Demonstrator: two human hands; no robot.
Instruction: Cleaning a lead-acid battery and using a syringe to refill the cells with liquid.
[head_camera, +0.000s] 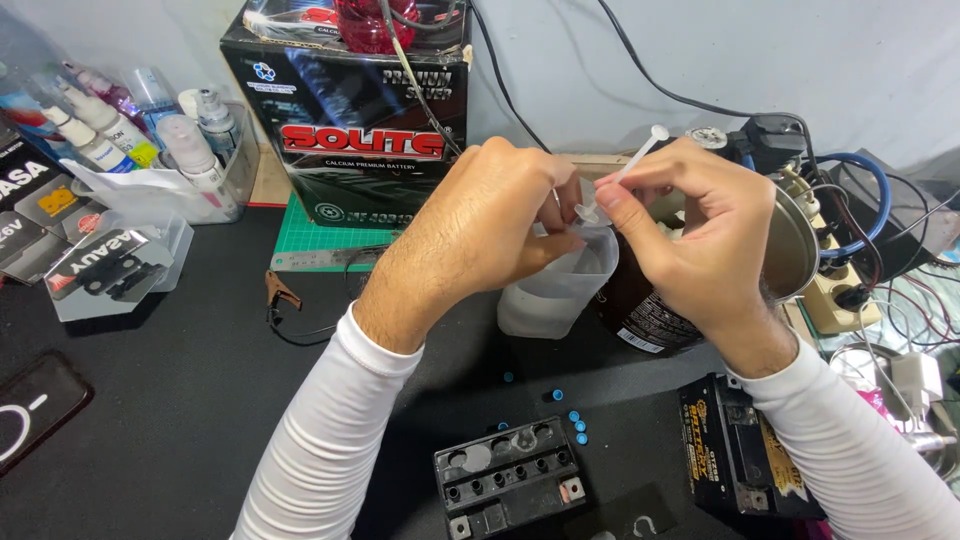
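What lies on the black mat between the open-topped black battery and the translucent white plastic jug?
Head view: small blue caps scattered between the battery and jug.

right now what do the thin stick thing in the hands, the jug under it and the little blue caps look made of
Stick: looks like translucent white plastic, thin, with a moulded round end.
Jug: probably soft, cloudy plastic, semi-see-through with a matte look.
Blue caps: likely hard plastic, solid colour, slight shine.
Both the left hand and the right hand pinch the stick.
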